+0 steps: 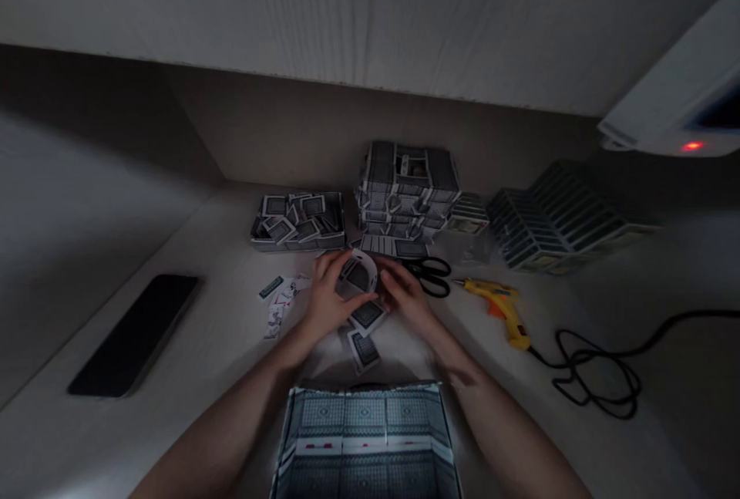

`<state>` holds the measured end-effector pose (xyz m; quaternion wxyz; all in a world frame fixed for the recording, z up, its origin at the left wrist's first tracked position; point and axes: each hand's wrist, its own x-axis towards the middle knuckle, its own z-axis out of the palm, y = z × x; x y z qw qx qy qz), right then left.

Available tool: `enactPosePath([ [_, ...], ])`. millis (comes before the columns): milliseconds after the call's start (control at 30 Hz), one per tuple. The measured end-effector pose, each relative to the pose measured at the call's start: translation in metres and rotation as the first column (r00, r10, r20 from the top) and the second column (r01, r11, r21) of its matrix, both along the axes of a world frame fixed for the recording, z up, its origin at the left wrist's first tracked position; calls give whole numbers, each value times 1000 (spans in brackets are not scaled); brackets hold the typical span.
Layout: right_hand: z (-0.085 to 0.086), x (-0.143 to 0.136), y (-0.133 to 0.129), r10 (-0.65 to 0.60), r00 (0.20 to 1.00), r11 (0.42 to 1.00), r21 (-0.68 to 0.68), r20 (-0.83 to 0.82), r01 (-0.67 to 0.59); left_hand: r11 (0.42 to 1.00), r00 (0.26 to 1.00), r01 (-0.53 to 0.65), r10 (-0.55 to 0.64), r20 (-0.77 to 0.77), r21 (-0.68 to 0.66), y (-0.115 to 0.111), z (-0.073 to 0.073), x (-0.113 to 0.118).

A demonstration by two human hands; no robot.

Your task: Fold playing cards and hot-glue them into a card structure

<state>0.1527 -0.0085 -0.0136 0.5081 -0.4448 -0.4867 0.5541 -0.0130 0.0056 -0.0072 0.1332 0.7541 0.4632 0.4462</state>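
L hand (pixel 329 287) gripping curved card (pixel 371 267), R hand (pixel 405 295) just beside it (can't tell its grip); scissors (pixel 431 276) & glue gun (pixel 505 301) to R

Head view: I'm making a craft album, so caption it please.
Left hand holds a curved strip, right hand close by, near scissors and glue gun.

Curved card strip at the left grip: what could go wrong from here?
The curved card strip might spring open or crease if the left grip slips. The right grip could knock the scissors close beside it. The loosely looped cord might snag and drag the glue gun.
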Motion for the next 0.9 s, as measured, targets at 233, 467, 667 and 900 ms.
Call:
enactPosePath([
  [233,-4,-1,1,-160,970,961,254,184,111,989,990,66,-48,133,-133,3,-1,-1],
  [467,-4,-2,1,-202,966,976,115,160,185,901,961,163,-52,273,-401,3,-3,0],
  [667,0,0,2,-120,983,993,8,140,120,815,950,256,-112,292,-520,6,3,-2],
  [900,7,2,4,-53,989,998,-34,136,58,776,944,269,-94,316,-570,8,4,-2],
])
